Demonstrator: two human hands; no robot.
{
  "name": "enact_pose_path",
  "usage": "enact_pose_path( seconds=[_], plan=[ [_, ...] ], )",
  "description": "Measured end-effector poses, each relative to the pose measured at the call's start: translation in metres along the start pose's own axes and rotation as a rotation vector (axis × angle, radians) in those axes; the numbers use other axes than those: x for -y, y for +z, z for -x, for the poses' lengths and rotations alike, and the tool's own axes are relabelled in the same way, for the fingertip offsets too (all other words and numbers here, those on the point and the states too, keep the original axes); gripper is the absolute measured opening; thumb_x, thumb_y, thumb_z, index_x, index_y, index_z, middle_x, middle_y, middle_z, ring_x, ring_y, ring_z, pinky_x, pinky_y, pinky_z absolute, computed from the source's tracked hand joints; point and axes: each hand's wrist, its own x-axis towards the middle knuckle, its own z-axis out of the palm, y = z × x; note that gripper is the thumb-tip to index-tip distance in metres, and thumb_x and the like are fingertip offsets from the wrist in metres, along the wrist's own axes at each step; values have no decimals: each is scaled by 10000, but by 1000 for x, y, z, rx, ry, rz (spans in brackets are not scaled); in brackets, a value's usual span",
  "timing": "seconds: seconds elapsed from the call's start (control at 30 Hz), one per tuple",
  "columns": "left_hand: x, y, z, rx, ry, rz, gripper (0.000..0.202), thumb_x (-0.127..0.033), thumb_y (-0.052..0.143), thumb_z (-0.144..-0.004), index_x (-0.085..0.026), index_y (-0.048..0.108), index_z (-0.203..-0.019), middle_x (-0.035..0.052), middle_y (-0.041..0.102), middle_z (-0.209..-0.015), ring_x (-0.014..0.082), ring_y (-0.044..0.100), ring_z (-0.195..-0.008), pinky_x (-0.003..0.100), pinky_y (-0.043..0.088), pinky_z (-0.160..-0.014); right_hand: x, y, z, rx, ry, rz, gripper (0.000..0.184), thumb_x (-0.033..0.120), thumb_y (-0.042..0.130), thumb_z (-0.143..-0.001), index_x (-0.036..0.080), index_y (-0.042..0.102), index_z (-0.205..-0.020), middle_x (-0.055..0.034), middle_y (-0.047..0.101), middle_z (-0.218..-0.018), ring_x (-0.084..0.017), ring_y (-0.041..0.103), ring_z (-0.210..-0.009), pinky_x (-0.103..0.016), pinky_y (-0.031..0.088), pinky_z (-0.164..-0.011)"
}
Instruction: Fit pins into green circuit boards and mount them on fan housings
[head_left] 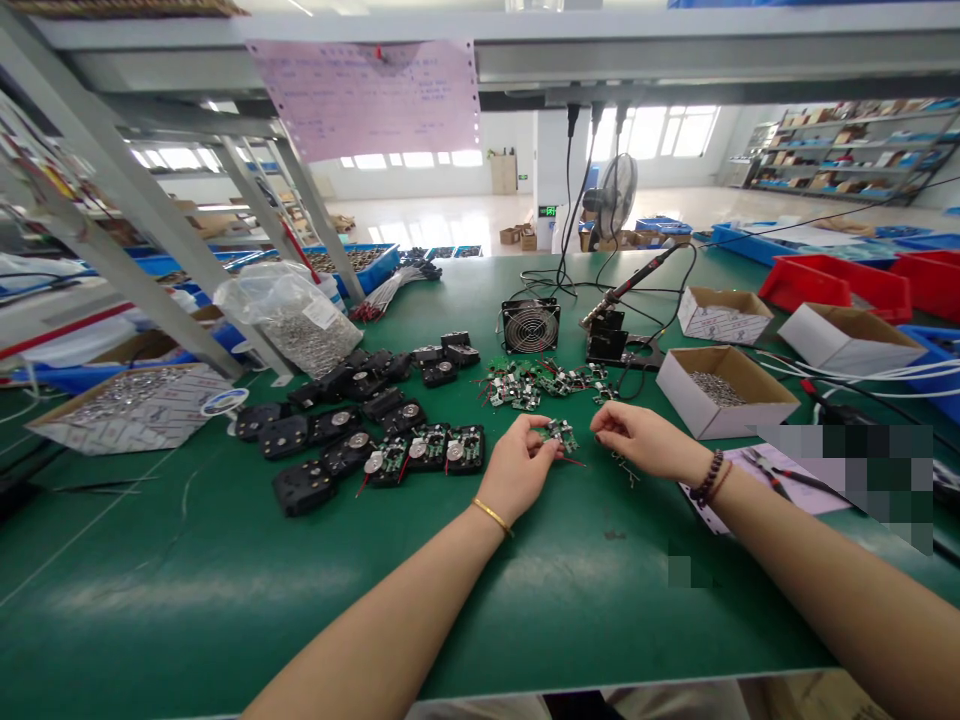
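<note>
Head view, only one. Left hand (517,465) clenched in a pinch on a small green circuit board (561,434), which sits between the two hands, over the bench mat (150,570), with a red wire (574,462) at its lower edge. Right hand (645,440) just beside the board, fingertips closed together, nothing visible between them. 1 gold bangle (491,515) on the left wrist, 1 beaded bracelet (709,478) on the right.

Left of the hands: 3 black housings with boards fitted (418,450), front row, near the left hand. About a dozen more black housings (330,425) behind and beside them, rough count, some overlap. Straight ahead: loose green boards (525,382) in a cluster, too tangled to count. Behind those, 1 small fan in a wire grille (530,325) and 1 soldering iron (630,285) in 1 stand (606,335).

Right: 3 white cardboard boxes (720,410), the nearest holding small metal parts. 2 red bins (825,285) beyond. 1 pair of pliers (765,475) on a paper sheet, partly blurred. Far left: 1 clear plastic bag of metal parts (292,320). 1 pedestal fan (611,195) beyond the bench.
</note>
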Motion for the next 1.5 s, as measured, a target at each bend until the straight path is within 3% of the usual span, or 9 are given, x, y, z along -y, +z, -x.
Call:
enact_pose_path(
  seconds=[0.13,0.3,0.57,1.0,1.1,1.17,1.3,1.4,1.5],
  plan=[
    [7,-2,-1,8,54,-111,214,-172,553,-901,-123,495,-1101,42,656,-799,186,677,-836,304,520,-804,-2,4,0,33,44,-203,149,138,537,-855,134,634,-968,-46,668,-864,-144,622,-788,-266,473,-723],
    [10,-2,2,16,108,-237,238,-235,548,-886,-143,531,-1105,-11,556,-672,164,607,-710,273,479,-706,3,11,4,-47,-82,-285,113,208,553,-865,145,640,-901,-36,664,-828,-145,613,-744,-271,482,-701],
    [5,1,5,17,125,-263,244,-243,553,-881,-140,550,-1102,-37,464,-621,115,463,-604,221,374,-599,9,27,7,-333,-492,-27,99,159,580,-902,158,679,-901,-65,564,-893,-171,530,-901,-306,426,-837],
    [2,4,10,27,183,-212,246,-253,559,-898,-139,559,-1116,-26,502,-651,117,474,-614,226,397,-616,9,36,3,-268,-384,-81,20,148,573,-870,139,578,-888,-61,531,-905,-163,490,-844,-288,408,-767],
    [3,3,8,16,202,-216,245,-259,561,-901,-151,568,-1121,-17,548,-676,127,520,-637,234,412,-629,4,25,1,-267,-312,-92,196,207,626,-834,129,547,-996,-66,528,-943,-165,488,-835,-284,424,-741],
    [5,1,5,8,178,-177,252,-243,556,-902,-148,553,-1135,0,603,-724,147,607,-724,247,455,-695,-3,10,-1,-265,-249,5,274,257,668,-821,126,577,-1044,-82,524,-997,-186,502,-920,-310,429,-830],
    [6,-3,0,-23,122,-147,253,-197,547,-899,-132,523,-1142,15,625,-742,180,678,-849,282,495,-801,-18,-17,-3,-149,-12,358,183,270,636,-863,158,684,-999,-108,518,-1031,-243,488,-1034,-375,366,-972],
    [6,-4,-1,-21,108,-145,241,-193,548,-899,-133,520,-1131,2,601,-704,183,684,-843,287,506,-807,-18,-16,-2,-38,31,484,178,270,595,-887,158,700,-978,-119,528,-1037,-253,487,-1027,-364,362,-967],
    [6,-2,0,-6,115,-146,238,-195,545,-899,-138,520,-1129,9,623,-734,181,685,-855,285,509,-811,-13,-6,-3,-39,-2,572,185,261,581,-881,150,692,-978,-126,536,-1038,-265,481,-1020,-363,359,-952]
  ],
)
